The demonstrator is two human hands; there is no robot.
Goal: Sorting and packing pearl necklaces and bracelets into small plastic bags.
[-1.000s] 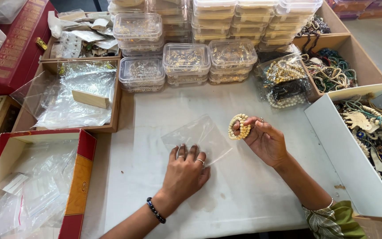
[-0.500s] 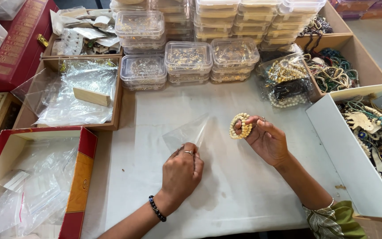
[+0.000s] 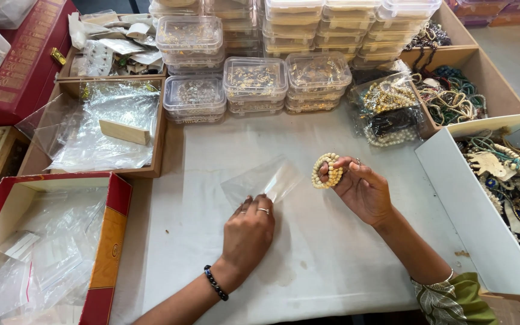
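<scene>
Left hand (image 3: 248, 232) fingers pinch the clear bag (image 3: 261, 179) off the surface, mouth facing the bead bracelet (image 3: 327, 170) that the right hand (image 3: 363, 191) grips.

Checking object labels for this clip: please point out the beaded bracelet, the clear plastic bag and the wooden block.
beaded bracelet (image 3: 327, 170), head view, on the cream beads.
clear plastic bag (image 3: 263, 180), head view, mid-sheet.
wooden block (image 3: 124, 131), head view, its top face.

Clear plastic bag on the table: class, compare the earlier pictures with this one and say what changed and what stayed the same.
The left hand, earlier flat on the clear bag, has pinched its near edge and lifted it, so the bag now tilts up off the white table. The right hand stayed raised, holding the cream bead bracelet. The boxes around did not move.
</scene>
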